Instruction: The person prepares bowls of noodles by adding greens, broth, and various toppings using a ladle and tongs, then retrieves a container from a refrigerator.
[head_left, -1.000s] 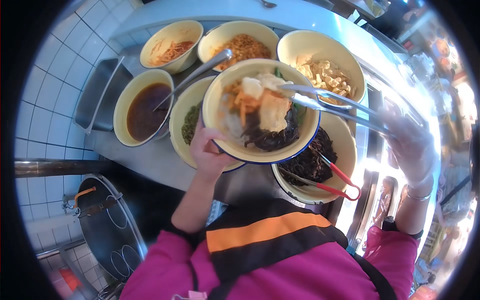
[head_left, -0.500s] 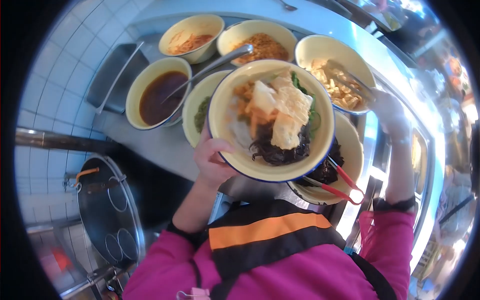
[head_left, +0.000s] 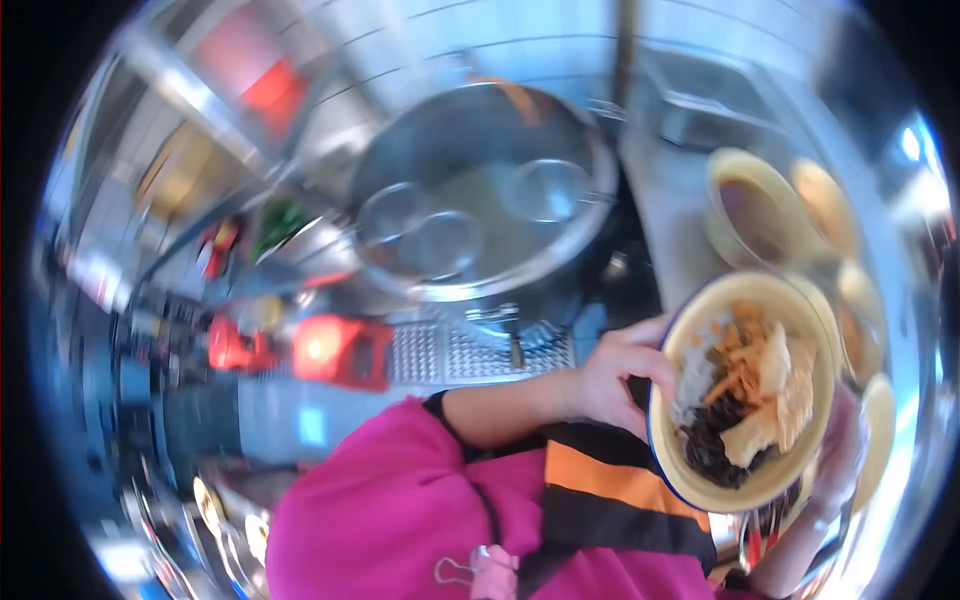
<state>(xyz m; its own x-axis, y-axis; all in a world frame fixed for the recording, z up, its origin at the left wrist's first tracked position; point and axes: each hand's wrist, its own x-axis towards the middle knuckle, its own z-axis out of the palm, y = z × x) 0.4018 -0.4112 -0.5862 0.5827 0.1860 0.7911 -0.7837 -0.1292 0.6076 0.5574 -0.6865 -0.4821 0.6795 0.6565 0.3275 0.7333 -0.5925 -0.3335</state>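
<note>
My left hand (head_left: 625, 380) grips the left rim of a cream enamel bowl (head_left: 662, 440) with a dark blue edge, thumb over the rim. Inside lie pale noodles (head_left: 690, 380), orange shreds (head_left: 738, 375), dark black strips (head_left: 715, 440) and golden crisp pieces (head_left: 775, 410). My right hand (head_left: 845, 450) is at the bowl's right side, blurred, its fingers mostly hidden. I cannot tell whether it holds anything.
A large round pot (head_left: 480, 290) of liquid with several wire rings stands ahead. To the right are a bowl of brown sauce (head_left: 755, 215), more cream bowls and a metal tray (head_left: 710, 105). Red objects (head_left: 340, 352) sit left of a perforated metal strip (head_left: 415, 352).
The view has swung left toward the pot. My left hand still carries the bowl. My right hand has left the utensil in the bowl of golden pieces and come close beside the carried bowl.
</note>
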